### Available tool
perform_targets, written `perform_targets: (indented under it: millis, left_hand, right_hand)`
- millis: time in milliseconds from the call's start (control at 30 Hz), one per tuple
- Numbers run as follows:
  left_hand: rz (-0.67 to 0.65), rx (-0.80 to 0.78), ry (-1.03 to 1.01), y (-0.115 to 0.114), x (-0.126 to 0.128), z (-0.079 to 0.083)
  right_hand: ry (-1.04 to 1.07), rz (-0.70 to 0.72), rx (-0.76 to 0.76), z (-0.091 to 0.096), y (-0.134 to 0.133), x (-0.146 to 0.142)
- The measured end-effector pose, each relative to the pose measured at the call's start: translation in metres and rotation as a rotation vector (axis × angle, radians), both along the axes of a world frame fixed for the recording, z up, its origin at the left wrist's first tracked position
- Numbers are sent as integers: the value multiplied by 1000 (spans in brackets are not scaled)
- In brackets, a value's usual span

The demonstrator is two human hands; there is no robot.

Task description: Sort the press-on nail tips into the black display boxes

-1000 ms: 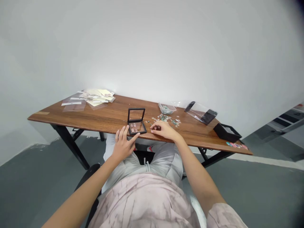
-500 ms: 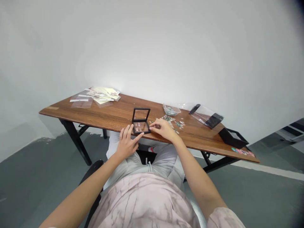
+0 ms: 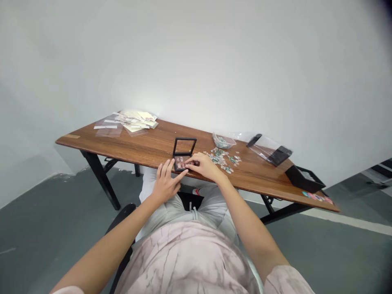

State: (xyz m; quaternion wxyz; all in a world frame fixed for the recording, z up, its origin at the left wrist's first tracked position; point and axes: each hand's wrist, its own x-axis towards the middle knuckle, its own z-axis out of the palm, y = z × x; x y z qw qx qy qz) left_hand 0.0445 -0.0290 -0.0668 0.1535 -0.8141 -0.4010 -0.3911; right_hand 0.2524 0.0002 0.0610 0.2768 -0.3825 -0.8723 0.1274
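Black-framed little box (image 3: 180, 162) sits open near the front edge of the wooden table (image 3: 143, 143), its clear lid upright, small pale pieces inside. Right hand (image 3: 203, 166) curls over its front corner; any pinch is hidden. Left hand (image 3: 167, 183) is spread just beside it. Clear plastic tub (image 3: 223, 141) holds small greenish pieces, and more pieces (image 3: 222, 157) lie scattered nearby.

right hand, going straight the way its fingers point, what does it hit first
The open black display box, right at the fingertips of the right hand; touching or just above it is unclear.
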Motion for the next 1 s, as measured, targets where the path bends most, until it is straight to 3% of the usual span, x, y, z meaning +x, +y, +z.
perform_targets:
  millis: [233, 567, 1000]
  left_hand:
    - [-4, 2, 0, 0, -1, 0]
    - [-11, -7, -7, 0, 0, 0]
    - [2, 1, -3, -1, 0, 1]
  right_hand:
    - [3, -18, 3, -2, -1, 2]
    - [72, -90, -3, -2, -1, 27]
    - [3, -47, -79, -6, 8, 6]
